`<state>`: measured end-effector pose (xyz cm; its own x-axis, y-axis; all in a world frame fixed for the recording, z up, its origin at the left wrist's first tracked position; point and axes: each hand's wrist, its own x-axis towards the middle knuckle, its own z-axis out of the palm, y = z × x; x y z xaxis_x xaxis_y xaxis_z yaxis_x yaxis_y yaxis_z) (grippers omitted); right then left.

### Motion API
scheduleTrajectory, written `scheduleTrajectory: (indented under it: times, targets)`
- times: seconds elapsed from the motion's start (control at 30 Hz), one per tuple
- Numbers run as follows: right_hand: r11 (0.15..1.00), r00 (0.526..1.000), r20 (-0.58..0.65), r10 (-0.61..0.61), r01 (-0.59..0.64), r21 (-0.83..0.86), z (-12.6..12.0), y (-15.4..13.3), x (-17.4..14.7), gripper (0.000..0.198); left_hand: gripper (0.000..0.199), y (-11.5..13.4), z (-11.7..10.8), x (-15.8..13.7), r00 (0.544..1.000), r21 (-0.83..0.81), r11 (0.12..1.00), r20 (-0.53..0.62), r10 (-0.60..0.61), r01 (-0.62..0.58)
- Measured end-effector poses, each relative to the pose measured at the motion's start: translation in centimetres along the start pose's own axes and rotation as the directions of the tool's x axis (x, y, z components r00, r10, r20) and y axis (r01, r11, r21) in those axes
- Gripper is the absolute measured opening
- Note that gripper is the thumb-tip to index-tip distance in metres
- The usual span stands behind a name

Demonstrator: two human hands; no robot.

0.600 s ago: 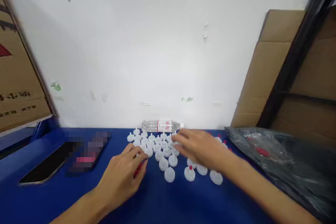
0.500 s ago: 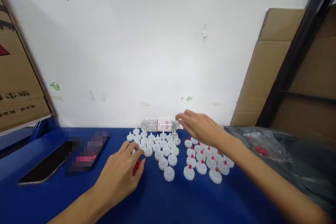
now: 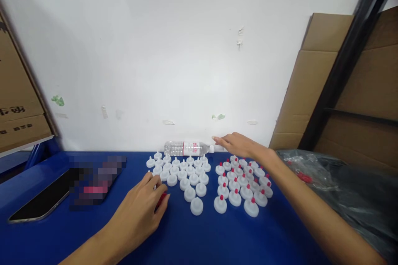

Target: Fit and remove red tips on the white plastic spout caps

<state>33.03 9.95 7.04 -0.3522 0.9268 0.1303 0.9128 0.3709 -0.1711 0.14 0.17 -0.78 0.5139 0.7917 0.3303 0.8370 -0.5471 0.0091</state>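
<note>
My left hand (image 3: 143, 203) rests on the blue tabletop at the left of the white nozzle caps (image 3: 182, 165). Its fingers curl around small red caps (image 3: 161, 199), mostly hidden in the palm. Several of these white caps have bare spouts and stand in a cluster in the middle. To the right stand several white nozzle caps with red tips (image 3: 234, 198), in loose rows. My right hand (image 3: 241, 144) hovers behind that right group, beside the neck of the bottle. Its fingers stretch leftward, and nothing shows in them.
A clear plastic bottle (image 3: 190, 148) lies on its side against the white wall. At left are a phone (image 3: 43, 196) and a dark, partly pixelated object (image 3: 108, 178). Dark plastic sheeting (image 3: 351, 198) with a clear bag (image 3: 311, 174) lies at right. Cardboard (image 3: 307, 83) stands behind it.
My right hand has shifted slightly right, and its fingers look straighter. My left hand stays closed around the red caps, almost in place. The camera view has moved a little.
</note>
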Motion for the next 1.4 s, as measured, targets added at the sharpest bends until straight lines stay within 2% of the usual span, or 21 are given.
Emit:
scheduleTrajectory:
  times: [0.17,0.47,0.67,0.8,0.9,1.07,1.2,1.3,1.4]
  targets:
    - [0.994,0.986,0.139,0.087,-0.095,0.051,0.7,-0.9,0.2,0.088,0.028,0.0,0.1,0.0,1.0,0.013,1.0,0.019,-0.015,0.015]
    - [0.98,0.929,0.336,0.155,-0.187,0.065,0.9,-2.0,0.1,0.088,0.028,0.1,0.3,-0.1,0.998,-0.013,1.0,0.067,-0.012,0.013]
    - [0.978,0.908,0.384,0.17,-0.204,0.05,0.7,-1.7,0.0,0.075,0.029,0.3,0.0,0.1,0.994,0.011,1.0,0.109,-0.011,0.01]
    - [0.974,0.898,0.394,0.194,-0.225,0.034,0.7,-2.0,-0.1,0.047,0.03,0.0,0.5,0.1,0.993,0.021,1.0,0.114,0.009,-0.011]
    - [0.973,0.899,0.391,0.198,-0.228,0.031,0.8,-2.3,-0.2,0.038,0.032,-0.3,0.9,0.0,0.994,0.023,0.999,0.1,0.035,-0.037]
    - [0.974,0.907,0.377,0.186,-0.221,0.051,0.8,-2.0,-0.3,0.036,0.033,-0.6,1.2,-0.1,0.996,-0.004,0.998,0.059,0.062,-0.062]
    - [0.978,0.92,0.36,0.156,-0.196,0.077,0.7,-1.6,-0.4,0.046,0.027,-0.5,1.4,-0.2,0.998,-0.007,0.999,0.04,0.045,-0.045]
    - [0.984,0.935,0.337,0.114,-0.153,0.09,0.6,-1.5,-0.3,0.058,0.027,-0.5,1.4,-0.2,0.998,0.003,0.999,0.047,0.05,-0.05]
    - [0.991,0.957,0.286,0.045,-0.078,0.106,0.3,-1.6,-0.2,0.054,0.028,-0.5,1.3,-0.1,0.996,0.005,0.998,0.059,0.065,-0.065]
